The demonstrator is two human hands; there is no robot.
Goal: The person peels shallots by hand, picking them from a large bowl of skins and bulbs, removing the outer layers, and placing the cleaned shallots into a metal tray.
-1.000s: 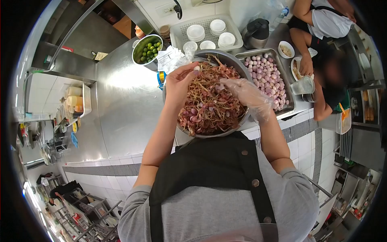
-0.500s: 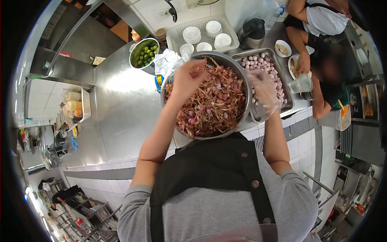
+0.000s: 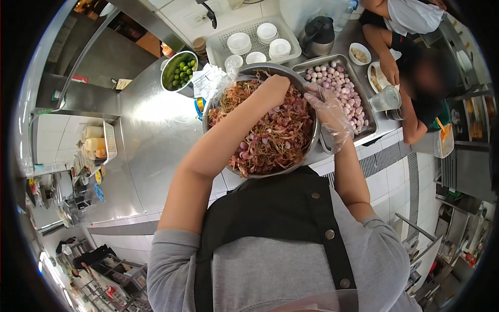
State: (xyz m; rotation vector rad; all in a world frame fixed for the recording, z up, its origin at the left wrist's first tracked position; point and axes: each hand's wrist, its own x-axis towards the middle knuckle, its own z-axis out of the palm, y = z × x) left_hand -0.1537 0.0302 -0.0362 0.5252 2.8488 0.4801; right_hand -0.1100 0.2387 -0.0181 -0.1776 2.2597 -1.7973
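A large metal bowl point(image 3: 317, 130) holds a heap of unpeeled red shallots point(image 3: 270, 138) with dry skins and stringy roots. My bare left hand point(image 3: 274, 92) is curled down at the far right part of the heap; its fingertips are hidden, so what it grips cannot be made out. My right hand point(image 3: 331, 117), in a clear plastic glove, is at the bowl's right rim with its fingers apart, and nothing shows in it. To its right, peeled shallots point(image 3: 343, 86) lie in a rectangular metal tray point(image 3: 372, 127).
Behind the bowl stands a perforated basket point(image 3: 221, 44) with small white dishes point(image 3: 239, 42), beside a dark jug point(image 3: 318, 36). A container of green limes point(image 3: 183, 72) and papers point(image 3: 207, 78) are on the left. At right, a co-worker's hand point(image 3: 389, 73) is over a white dish.
My left hand has moved right and down into the heap, its fingers curling. My right hand has shifted slightly left, from over the tray to the bowl's rim.
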